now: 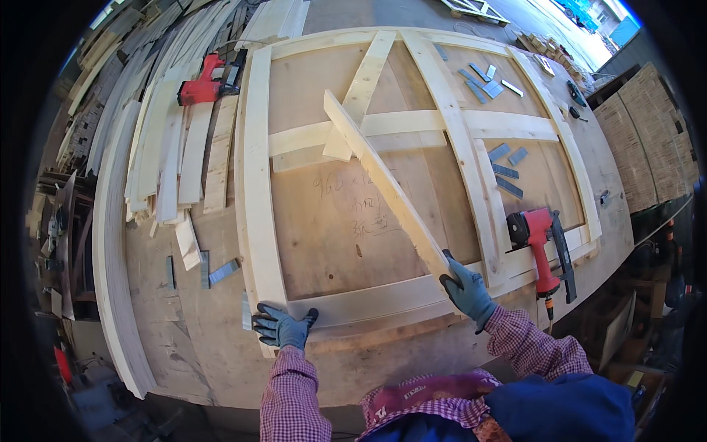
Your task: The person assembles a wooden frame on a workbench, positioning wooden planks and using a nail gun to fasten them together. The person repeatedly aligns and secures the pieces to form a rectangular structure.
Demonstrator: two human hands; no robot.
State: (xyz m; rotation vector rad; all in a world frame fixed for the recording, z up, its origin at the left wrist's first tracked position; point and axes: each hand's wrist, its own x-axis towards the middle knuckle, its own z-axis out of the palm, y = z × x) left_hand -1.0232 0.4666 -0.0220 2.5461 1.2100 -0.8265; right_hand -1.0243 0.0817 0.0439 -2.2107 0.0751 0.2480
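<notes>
A wooden frame [262, 184] made of pale slats lies on the worktable, with crossbars and plywood panels. My left hand [283, 328], in a grey-blue glove, rests on its near left corner with fingers spread. Gloved alike, my right hand [471, 295] is closed around the near end of a loose wooden slat [394, 193]. That slat slants up to the far left, over the near panel. Its far end overlaps a diagonal slat [370, 70] lying across the middle crossbar. Just right of my right hand, a red nail gun [540, 254] lies on the frame's edge.
Another red nail gun [200, 91] lies on stacked boards [177, 140] at the left. Strips of staples [507, 171] are scattered on the right-hand panels, and more strips [223, 271] lie left of the frame. A bundled stack of wood [641, 140] stands at the far right.
</notes>
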